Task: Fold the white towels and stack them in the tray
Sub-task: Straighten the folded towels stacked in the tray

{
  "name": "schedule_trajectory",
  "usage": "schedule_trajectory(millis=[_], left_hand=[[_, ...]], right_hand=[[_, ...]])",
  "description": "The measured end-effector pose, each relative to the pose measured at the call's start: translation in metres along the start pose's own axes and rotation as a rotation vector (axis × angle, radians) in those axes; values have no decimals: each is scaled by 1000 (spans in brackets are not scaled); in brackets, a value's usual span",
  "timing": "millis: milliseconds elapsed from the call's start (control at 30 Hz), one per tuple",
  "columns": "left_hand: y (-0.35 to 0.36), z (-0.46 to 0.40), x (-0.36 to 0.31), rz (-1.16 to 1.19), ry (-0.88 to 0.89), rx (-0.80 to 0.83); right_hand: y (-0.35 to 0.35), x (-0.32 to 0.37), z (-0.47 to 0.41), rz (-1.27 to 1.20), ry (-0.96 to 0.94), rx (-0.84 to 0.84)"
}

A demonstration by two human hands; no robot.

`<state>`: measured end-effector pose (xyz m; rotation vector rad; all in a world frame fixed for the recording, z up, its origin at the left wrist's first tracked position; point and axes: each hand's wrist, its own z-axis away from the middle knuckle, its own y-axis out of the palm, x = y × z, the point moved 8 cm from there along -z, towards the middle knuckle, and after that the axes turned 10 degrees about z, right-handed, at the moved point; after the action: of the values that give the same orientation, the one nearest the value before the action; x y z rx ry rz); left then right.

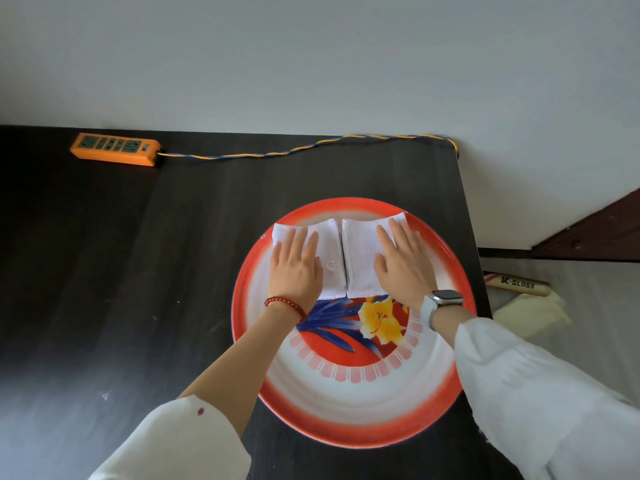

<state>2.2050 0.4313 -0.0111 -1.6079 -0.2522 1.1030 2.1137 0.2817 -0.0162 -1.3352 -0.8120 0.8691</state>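
A round tray [353,410] with a red rim and a painted flower lies on the dark table. Two folded white towels sit side by side in its far half. My left hand [294,265] lies flat with straight fingers on the left towel [329,251]. My right hand [403,261] lies flat on the right towel [360,254]. A narrow gap separates the two towels. Each hand covers part of its towel.
An orange power strip [116,148] lies at the table's far left, its twisted yellow-and-blue cord [294,150] running along the back edge. The table's right edge [474,244] is close to the tray. A labelled box [517,284] lies on the floor beyond it.
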Motion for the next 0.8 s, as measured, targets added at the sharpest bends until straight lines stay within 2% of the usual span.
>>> schedule_trajectory(millis=[100,267,367,700,800], left_hand=[[16,-8,2,-120,-46,109],[35,-15,11,-178,-68,205],[44,-15,8,-235,-23,228],[48,-14,6,-212,-52,295],[39,-13,3,-226,-43,258]], right_hand=[[13,0,-5,-18,60,99],[31,1,-8,-69,75,216],[35,6,-9,-49,50,210],[31,11,-9,92,44,178],[17,19,-7,153,-36,66]])
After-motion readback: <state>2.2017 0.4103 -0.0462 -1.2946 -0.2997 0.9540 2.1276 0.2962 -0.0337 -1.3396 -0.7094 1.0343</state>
